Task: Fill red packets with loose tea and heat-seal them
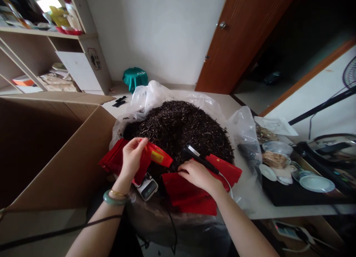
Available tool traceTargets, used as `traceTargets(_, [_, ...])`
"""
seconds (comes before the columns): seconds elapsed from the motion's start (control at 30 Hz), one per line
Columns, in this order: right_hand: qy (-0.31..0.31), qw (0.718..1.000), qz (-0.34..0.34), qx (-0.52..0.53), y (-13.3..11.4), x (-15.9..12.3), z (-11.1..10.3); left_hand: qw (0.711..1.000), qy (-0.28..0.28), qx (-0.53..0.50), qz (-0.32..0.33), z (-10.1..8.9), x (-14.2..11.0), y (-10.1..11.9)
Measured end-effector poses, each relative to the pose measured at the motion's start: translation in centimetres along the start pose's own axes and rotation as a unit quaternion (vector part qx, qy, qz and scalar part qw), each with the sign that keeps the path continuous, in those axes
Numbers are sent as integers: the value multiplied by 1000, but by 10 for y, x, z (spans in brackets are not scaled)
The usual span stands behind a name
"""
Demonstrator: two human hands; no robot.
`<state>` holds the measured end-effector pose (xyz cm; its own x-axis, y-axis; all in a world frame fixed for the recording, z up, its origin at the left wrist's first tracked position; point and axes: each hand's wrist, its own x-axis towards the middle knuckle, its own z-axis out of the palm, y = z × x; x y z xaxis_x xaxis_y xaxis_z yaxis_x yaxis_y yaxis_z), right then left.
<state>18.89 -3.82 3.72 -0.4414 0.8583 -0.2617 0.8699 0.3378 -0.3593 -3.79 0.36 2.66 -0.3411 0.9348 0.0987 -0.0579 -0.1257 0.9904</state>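
My left hand is closed on a red packet with a yellow label, held over the near edge of a big heap of dark loose tea leaves in a clear plastic bag. My right hand rests palm down on a stack of flat red packets, its fingers curled beside a black tool with a white cord. More red packets lie to the left. A small white scale sits between my hands.
A large open cardboard box stands at the left. To the right a table holds small dishes, a glass bowl and a black tray. Shelves, a green bag and a brown door are behind.
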Motion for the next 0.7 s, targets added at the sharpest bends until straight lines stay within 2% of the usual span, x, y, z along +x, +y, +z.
traceTargets(0.07, [6,1000,3,-5,-1,0,0,993,70,-92,10,-20,14,14])
traceTargets(0.13, [8,1000,5,-9,-1,-1,0,963,188,-174,85,-48,29,31])
traceTargets(0.2, [9,1000,9,-9,-1,-1,0,939,259,-192,118,-72,39,44])
traceTargets(0.27, [10,1000,14,-8,-1,-2,-1,952,236,-177,86,-79,38,48])
traceTargets(0.33, [13,1000,15,-2,0,-2,-1,972,162,-156,62,-62,24,41])
traceTargets(0.37, [16,1000,15,1,0,-3,-2,986,92,-127,47,-47,14,34])
traceTargets(0.4, [19,1000,15,2,1,-3,-2,997,-3,-78,29,-30,1,26])
traceTargets(0.43, [22,1000,15,1,2,-3,-2,993,-116,-15,16,-13,-11,18])
traceTargets(0.47, [20,1000,16,-1,3,-3,-2,971,-230,58,16,3,-23,10])
traceTargets(0.5, [16,1000,16,-6,4,-3,-2,942,-306,131,36,16,-33,3])
traceTargets(0.53, [9,1000,15,-11,5,-2,-2,917,-338,197,71,25,-41,-3])
traceTargets(0.6, [-4,1000,12,-18,7,0,-1,863,-369,322,124,34,-48,-13])
traceTargets(0.7, [-8,1000,4,-18,11,2,-1,804,-403,415,133,31,-46,-22])
